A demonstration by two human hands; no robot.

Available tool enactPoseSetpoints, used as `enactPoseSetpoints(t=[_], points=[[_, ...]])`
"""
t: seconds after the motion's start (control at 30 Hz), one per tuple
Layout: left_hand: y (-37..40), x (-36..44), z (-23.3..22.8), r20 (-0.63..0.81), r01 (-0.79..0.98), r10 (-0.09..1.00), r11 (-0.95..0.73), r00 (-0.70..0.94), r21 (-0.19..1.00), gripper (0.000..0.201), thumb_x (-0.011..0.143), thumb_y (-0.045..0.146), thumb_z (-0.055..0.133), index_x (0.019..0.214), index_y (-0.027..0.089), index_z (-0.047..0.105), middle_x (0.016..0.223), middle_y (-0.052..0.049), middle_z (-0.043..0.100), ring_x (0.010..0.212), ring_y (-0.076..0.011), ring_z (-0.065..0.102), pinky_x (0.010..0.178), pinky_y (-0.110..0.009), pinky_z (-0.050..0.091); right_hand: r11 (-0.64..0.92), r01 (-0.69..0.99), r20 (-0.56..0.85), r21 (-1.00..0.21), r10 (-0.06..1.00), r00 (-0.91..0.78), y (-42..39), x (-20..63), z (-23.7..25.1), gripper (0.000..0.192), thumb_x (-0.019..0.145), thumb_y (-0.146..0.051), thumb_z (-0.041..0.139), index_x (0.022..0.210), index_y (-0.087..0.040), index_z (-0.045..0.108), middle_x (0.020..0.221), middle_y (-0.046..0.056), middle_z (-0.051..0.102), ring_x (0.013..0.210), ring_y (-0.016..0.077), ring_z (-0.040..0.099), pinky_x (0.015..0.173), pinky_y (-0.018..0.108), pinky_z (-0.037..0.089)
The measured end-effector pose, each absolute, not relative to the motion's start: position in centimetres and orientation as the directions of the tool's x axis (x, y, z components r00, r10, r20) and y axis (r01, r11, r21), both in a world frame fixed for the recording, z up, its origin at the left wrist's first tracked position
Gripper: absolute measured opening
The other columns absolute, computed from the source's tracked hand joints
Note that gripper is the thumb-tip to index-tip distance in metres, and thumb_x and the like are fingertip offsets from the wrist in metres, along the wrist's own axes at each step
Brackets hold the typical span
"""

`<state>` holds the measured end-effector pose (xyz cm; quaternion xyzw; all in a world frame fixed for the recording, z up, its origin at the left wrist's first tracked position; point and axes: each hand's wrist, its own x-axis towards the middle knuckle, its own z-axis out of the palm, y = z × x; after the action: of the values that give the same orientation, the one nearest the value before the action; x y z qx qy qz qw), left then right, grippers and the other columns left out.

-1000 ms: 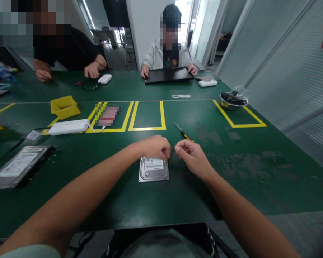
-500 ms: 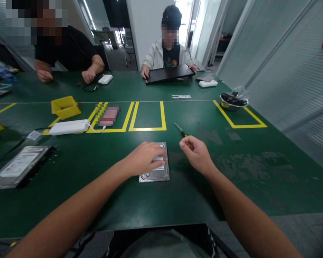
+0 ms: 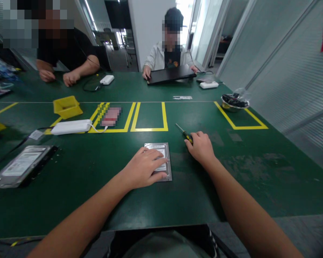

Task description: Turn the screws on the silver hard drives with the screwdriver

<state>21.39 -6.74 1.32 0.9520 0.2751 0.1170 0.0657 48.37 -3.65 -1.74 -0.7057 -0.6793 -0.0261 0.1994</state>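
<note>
A silver hard drive (image 3: 169,172) with a white label lies flat on the green table in front of me. My left hand (image 3: 146,166) rests over it with fingers spread, hiding its left and middle part. To the right, my right hand (image 3: 200,145) is closed round the handle end of a screwdriver (image 3: 187,136). Its black and yellow handle shows in part, and the thin shaft points away and to the left, low over the table. A gap of bare table separates the screwdriver from the drive.
A second, larger drive (image 3: 24,161) lies at the left. Beyond it are a white power strip (image 3: 71,127) and a yellow bin (image 3: 67,106). A metal bowl (image 3: 234,103) of dark parts stands at the far right. Across the table, one person holds a black panel (image 3: 171,74); another sits left.
My right hand has turned palm down and shifted slightly right, showing more of the screwdriver handle. My left hand has slid toward me on the drive with its fingers spread wider.
</note>
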Motion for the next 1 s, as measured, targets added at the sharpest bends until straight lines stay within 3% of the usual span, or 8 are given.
enactPoseSetpoints(t=[0.2, 0.33, 0.4, 0.47, 0.53, 0.6, 0.7, 1.0], points=[[-6.6, 21.2, 1.2, 0.209, 0.495, 0.535, -0.841, 0.818, 0.216, 0.043, 0.094, 0.051, 0.053, 0.127, 0.024, 0.061, 0.122, -0.008, 0.065, 0.111, -0.0278, 0.06, 0.095, -0.045, 0.04, -0.039, 0.97, 0.331, -0.238, 0.936, 0.119, -3.4, 48.3, -1.6, 0.017, 0.088, -0.023, 0.057, 0.097, -0.012, 0.067, 0.099, 0.018, 0.064, 0.092, 0.0303, 0.058, 0.079, 0.041, 0.042], [-6.7, 21.0, 0.9, 0.233, 0.488, 0.532, -0.844, 0.814, 0.224, 0.045, 0.094, 0.051, 0.053, 0.127, 0.022, 0.062, 0.121, -0.009, 0.065, 0.111, -0.0282, 0.06, 0.095, -0.045, 0.042, 0.006, 0.943, 0.414, -0.332, 0.9, 0.14, -3.3, 48.9, -0.4, 0.019, 0.09, -0.025, 0.056, 0.103, -0.014, 0.065, 0.104, 0.014, 0.065, 0.093, 0.0257, 0.06, 0.08, 0.038, 0.045], [-6.7, 20.9, 0.8, 0.24, 0.488, 0.533, -0.843, 0.811, 0.226, 0.045, 0.094, 0.051, 0.054, 0.127, 0.022, 0.062, 0.121, -0.009, 0.065, 0.111, -0.0282, 0.06, 0.095, -0.045, 0.042, 0.049, 0.895, 0.463, -0.443, 0.867, 0.182, -3.4, 49.0, 0.5, 0.024, 0.09, -0.03, 0.058, 0.108, -0.015, 0.063, 0.098, 0.011, 0.066, 0.087, 0.0216, 0.061, 0.075, 0.035, 0.047], [-6.7, 20.9, 0.8, 0.239, 0.487, 0.534, -0.843, 0.811, 0.228, 0.045, 0.094, 0.052, 0.053, 0.127, 0.022, 0.062, 0.121, -0.009, 0.065, 0.11, -0.0283, 0.06, 0.095, -0.046, 0.043, 0.161, 0.713, 0.484, -0.683, 0.831, 0.276, -3.6, 48.8, 1.5, 0.03, 0.087, -0.035, 0.063, 0.11, -0.016, 0.061, 0.085, 0.004, 0.063, 0.072, 0.0167, 0.059, 0.065, 0.03, 0.047], [-6.7, 20.8, 0.8, 0.236, 0.486, 0.532, -0.844, 0.813, 0.228, 0.046, 0.093, 0.053, 0.053, 0.126, 0.022, 0.062, 0.121, -0.01, 0.065, 0.11, -0.0285, 0.061, 0.094, -0.046, 0.043, 0.3, 0.38, 0.441, -0.875, 0.818, 0.37, -3.9, 48.4, 2.5, 0.033, 0.081, -0.035, 0.071, 0.107, -0.017, 0.061, 0.075, -0.002, 0.058, 0.061, 0.0126, 0.055, 0.057, 0.027, 0.045], [-6.7, 20.8, 0.9, 0.232, 0.483, 0.528, -0.846, 0.817, 0.226, 0.047, 0.093, 0.053, 0.053, 0.126, 0.022, 0.062, 0.12, -0.01, 0.066, 0.109, -0.0287, 0.061, 0.094, -0.046, 0.043, 0.357, 0.125, 0.377, -0.926, 0.841, 0.389, -4.4, 47.9, 3.6, 0.031, 0.078, -0.032, 0.074, 0.102, -0.018, 0.063, 0.073, -0.004, 0.056, 0.058, 0.0098, 0.052, 0.054, 0.024, 0.042], [-6.7, 20.7, 1.0, 0.23, 0.477, 0.519, -0.852, 0.823, 0.217, 0.045, 0.093, 0.05, 0.054, 0.127, 0.022, 0.061, 0.12, -0.01, 0.065, 0.109, -0.0286, 0.06, 0.094, -0.046, 0.044, 0.359, -0.029, 0.332, -0.933, 0.888, 0.317, -5.1, 47.2, 5.0, 0.023, 0.081, -0.033, 0.072, 0.098, -0.018, 0.067, 0.072, -0.003, 0.055, 0.056, 0.0075, 0.049, 0.052, 0.022, 0.04], [-6.5, 20.9, 0.9, 0.216, 0.478, 0.505, -0.863, 0.836, 0.166, 0.044, 0.092, 0.047, 0.054, 0.128, 0.022, 0.06, 0.119, -0.01, 0.064, 0.108, -0.0293, 0.061, 0.094, -0.046, 0.045, 0.443, 0.205, 0.462, -0.873, 0.885, 0.052, -6.5, 44.9, 5.8, 0.017, 0.095, -0.036, 0.059, 0.1, -0.02, 0.061, 0.086, 0.002, 0.071, 0.062, 0.0088, 0.058, 0.055, 0.021, 0.048]])
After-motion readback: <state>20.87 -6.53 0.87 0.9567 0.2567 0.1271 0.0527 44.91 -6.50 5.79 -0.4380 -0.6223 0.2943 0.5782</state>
